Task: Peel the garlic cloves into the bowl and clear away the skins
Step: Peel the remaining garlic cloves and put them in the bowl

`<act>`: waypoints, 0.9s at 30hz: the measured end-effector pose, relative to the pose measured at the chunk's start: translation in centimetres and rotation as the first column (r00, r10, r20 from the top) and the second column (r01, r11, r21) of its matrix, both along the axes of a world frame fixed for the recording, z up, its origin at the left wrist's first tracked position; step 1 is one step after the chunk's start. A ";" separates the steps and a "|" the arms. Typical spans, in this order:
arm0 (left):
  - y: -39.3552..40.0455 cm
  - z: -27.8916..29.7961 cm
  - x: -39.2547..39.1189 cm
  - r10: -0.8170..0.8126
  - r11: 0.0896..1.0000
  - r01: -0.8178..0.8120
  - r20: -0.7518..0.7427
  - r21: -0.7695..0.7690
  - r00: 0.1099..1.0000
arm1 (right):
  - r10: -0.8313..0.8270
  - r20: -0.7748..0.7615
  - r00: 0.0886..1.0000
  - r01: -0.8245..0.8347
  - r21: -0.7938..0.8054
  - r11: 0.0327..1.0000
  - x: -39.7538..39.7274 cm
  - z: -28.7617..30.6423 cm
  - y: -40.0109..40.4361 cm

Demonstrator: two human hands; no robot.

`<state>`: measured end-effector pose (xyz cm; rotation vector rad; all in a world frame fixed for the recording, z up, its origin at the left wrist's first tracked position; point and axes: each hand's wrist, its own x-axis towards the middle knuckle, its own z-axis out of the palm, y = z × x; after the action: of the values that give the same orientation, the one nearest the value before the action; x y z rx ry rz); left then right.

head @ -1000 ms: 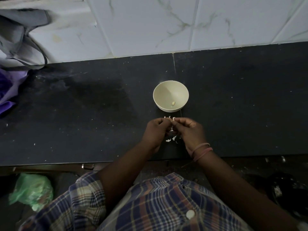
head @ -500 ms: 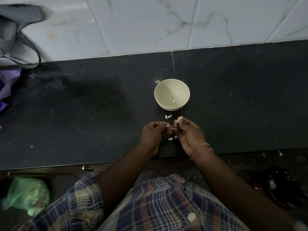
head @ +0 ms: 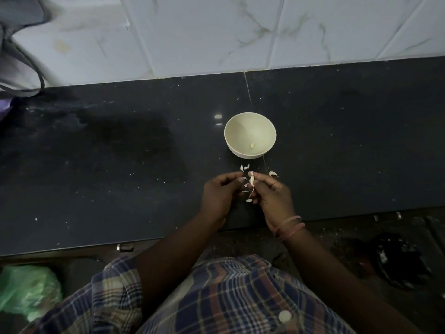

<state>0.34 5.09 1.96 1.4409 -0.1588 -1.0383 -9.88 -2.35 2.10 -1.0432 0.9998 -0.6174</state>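
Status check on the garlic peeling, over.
Right hand pinching a strip of garlic skin; left hand beside it, contents hidden. One peeled clove in bowl. Loose skins on counter.

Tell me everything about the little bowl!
The bowl is small, round and cream-coloured, with a smooth, plain inside; it looks like plastic or ceramic, hard to tell. It stands upright on the dark counter, in front of the tiled wall and just beyond the two hands. Inside lies one peeled garlic clove, pale yellow, near the bottom. Nothing else is in it. A few white skins lie on the counter just in front of it, not touching. No hand touches the bowl.
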 end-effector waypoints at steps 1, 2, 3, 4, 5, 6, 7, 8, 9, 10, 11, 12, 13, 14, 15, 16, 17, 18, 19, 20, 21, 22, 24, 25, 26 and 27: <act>0.0 -0.3 -0.2 -0.017 1.000 0.017 0.015 -0.026 1.000 | 0.023 -0.020 1.000 -0.023 -0.009 1.000 -0.1 -0.1 -0.1; -0.1 -0.4 -0.5 -0.037 0.998 0.039 0.044 -0.040 0.998 | 0.037 -0.035 0.999 -0.037 -0.011 0.999 -0.3 -0.2 -0.3; -0.1 -0.5 -0.7 -0.052 0.997 0.056 0.074 -0.051 0.996 | 0.047 -0.055 0.997 -0.047 -0.014 0.999 -0.3 -0.2 -0.5; -0.1 -0.5 -0.8 -0.060 0.997 0.065 0.099 -0.049 0.993 | 0.059 -0.075 0.995 -0.060 -0.018 0.998 -0.4 -0.4 -0.8; -0.2 -0.5 -1.0 -0.062 0.997 0.067 0.113 -0.039 0.992 | 0.076 -0.092 0.993 -0.079 -0.022 0.997 -0.5 -0.5 -1.0; -0.3 -0.4 -1.1 -0.058 0.998 0.062 0.119 -0.029 0.991 | 0.097 -0.101 0.990 -0.100 -0.022 0.995 -0.7 -0.6 -1.2; -0.4 -0.5 -1.2 -0.045 0.998 0.049 0.108 -0.032 0.993 | 0.115 -0.101 0.988 -0.118 -0.022 0.993 -1.0 -0.5 -1.3; -0.5 -0.2 -1.5 -0.022 0.999 0.026 0.091 -0.042 0.996 | 0.127 -0.088 0.988 -0.130 -0.030 0.991 -1.3 -0.3 -1.5; -0.7 -0.1 -1.9 0.006 0.998 -0.002 0.073 -0.055 0.997 | 0.146 -0.066 0.987 -0.150 -0.048 0.988 -1.6 0.0 -1.8; -0.8 0.0 -2.3 0.033 0.997 -0.030 0.056 -0.065 0.998 | 0.174 -0.047 0.984 -0.177 -0.066 0.982 -1.9 0.2 -1.9; -0.8 0.0 -2.7 0.058 0.996 -0.056 0.037 -0.071 0.998 | 0.195 -0.041 0.980 -0.197 -0.085 0.977 -2.2 0.3 -2.0; -0.9 -0.1 -3.0 0.076 0.995 -0.074 0.020 -0.073 0.997 | 0.203 -0.048 0.978 -0.207 -0.109 0.972 -2.4 0.2 -2.2; -0.9 -0.2 -3.4 0.088 0.994 -0.087 0.007 -0.073 0.996 | 0.205 -0.066 0.977 -0.212 -0.131 0.968 -2.7 0.0 -2.4; -0.9 -0.1 -3.8 0.092 0.993 -0.091 0.001 -0.071 0.996 | 0.204 -0.085 0.975 -0.215 -0.144 0.966 -3.0 -0.3 -2.6; -1.1 0.0 -4.1 0.089 0.994 -0.089 -0.002 -0.071 0.996 | 0.203 -0.102 0.974 -0.217 -0.151 0.965 -3.2 -0.5 -2.9; -1.2 0.0 -4.4 0.086 0.994 -0.086 -0.006 -0.071 0.996 | 0.199 -0.115 0.973 -0.215 -0.152 0.965 -3.5 -0.7 -3.2; -1.3 0.1 -4.6 0.086 0.994 -0.086 -0.007 -0.073 0.996 | 0.198 -0.134 0.971 -0.218 -0.161 0.962 -3.7 -0.7 -3.5; -1.3 0.1 -4.8 0.084 0.994 -0.083 0.013 -0.067 0.996 | 0.202 -0.157 0.967 -0.230 -0.186 0.955 -4.0 -0.8 -3.8; -1.4 0.1 -4.9 0.080 0.996 -0.077 0.058 -0.048 0.995 | 0.211 -0.193 0.958 -0.253 -0.225 0.941 -4.1 -0.9 -4.1; -1.4 0.2 -5.0 0.063 0.998 -0.062 0.128 -0.012 0.990 | 0.223 -0.234 0.946 -0.283 -0.268 0.921 -4.3 -0.8 -4.3; -1.3 0.2 -4.9 0.034 0.999 -0.042 0.208 0.034 0.978 | 0.231 -0.276 0.933 -0.313 -0.306 0.899 -4.2 -0.7 -4.4; -1.3 0.4 -4.9 0.005 0.996 -0.029 0.280 0.083 0.960 | 0.234 -0.309 0.922 -0.336 -0.336 0.880 -4.1 -0.6 -4.5; -1.3 0.7 -4.8 -0.027 0.989 -0.029 0.376 0.142 0.926 | 0.230 -0.337 0.913 -0.359 -0.395 0.846 -3.8 -0.4 -4.6; -1.4 0.9 -4.7 -0.037 0.987 -0.030 0.408 0.156 0.912 | 0.223 -0.339 0.914 -0.359 -0.418 0.834 -3.6 -0.2 -4.5; -1.5 1.1 -4.6 -0.047 0.986 -0.026 0.431 0.163 0.901 | 0.211 -0.340 0.917 -0.351 -0.434 0.830 -3.3 -0.1 -4.5; -1.6 1.2 -4.4 -0.057 0.985 -0.022 0.444 0.170 0.894 | 0.200 -0.338 0.920 -0.343 -0.444 0.828 -3.1 0.0 -4.5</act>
<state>-4.05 3.47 3.17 1.8267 -0.4250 -0.7294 -13.00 -6.84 2.10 -1.7426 0.9228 -0.5051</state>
